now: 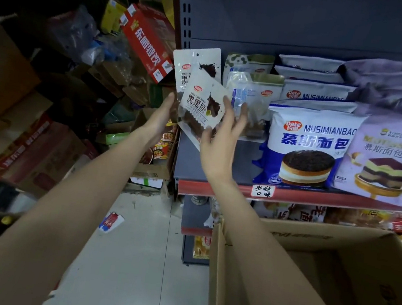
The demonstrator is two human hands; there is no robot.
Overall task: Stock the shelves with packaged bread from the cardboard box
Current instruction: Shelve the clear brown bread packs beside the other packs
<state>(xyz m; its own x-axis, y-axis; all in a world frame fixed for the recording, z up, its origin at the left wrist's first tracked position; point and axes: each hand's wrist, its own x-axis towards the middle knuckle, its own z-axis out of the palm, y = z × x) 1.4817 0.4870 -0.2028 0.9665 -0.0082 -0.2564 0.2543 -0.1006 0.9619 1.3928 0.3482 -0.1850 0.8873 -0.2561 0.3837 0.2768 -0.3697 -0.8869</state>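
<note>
Head view is filled at the near right by the open cardboard box [305,281], whose inside is dim and its contents cannot be made out. Beyond it, both forearms are stretched toward the grey shelf [219,160] at its left end. Two white packets of dark bread are held up just over that end. The rear packet [199,62] is stood upright with its long axis vertical, and its lower left edge is gripped by the left hand [162,111], fingers curled behind it. The front packet [202,104] is tilted, its top leaning right, and it is overlapped onto the rear one. The right hand [219,129] is spread with straight fingers against the front packet's right edge and lower side, so a support is judged, not a pinch.

The bare stretch of shelf lies directly under and just behind the packets, left of the clear-windowed packets [250,100] already stood there. The right hand is the nearer to that gap, so the coming move is judged to be a short lowering and a push toward the far back wall. Further right, blue mousse bread bags [308,141] and purple mousse bread bags [384,153] are stacked
</note>
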